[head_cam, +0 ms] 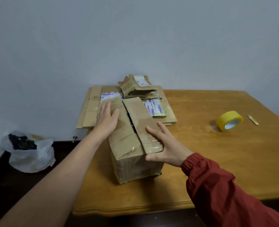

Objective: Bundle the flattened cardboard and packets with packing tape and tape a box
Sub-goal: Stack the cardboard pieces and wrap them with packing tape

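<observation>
Two flat, spread hands press the box (134,166) top: left hand (107,122) on its left flap, right hand (166,148) on the right flap's near corner. Flattened cardboard (90,110) and packets (138,89) lie just behind; the tape roll (229,121) sits well right on the table (217,169).

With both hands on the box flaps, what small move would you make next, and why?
Probably push the flaps together and flat: the left hand and right hand rest on them, yet a dark gap shows between them.
</observation>
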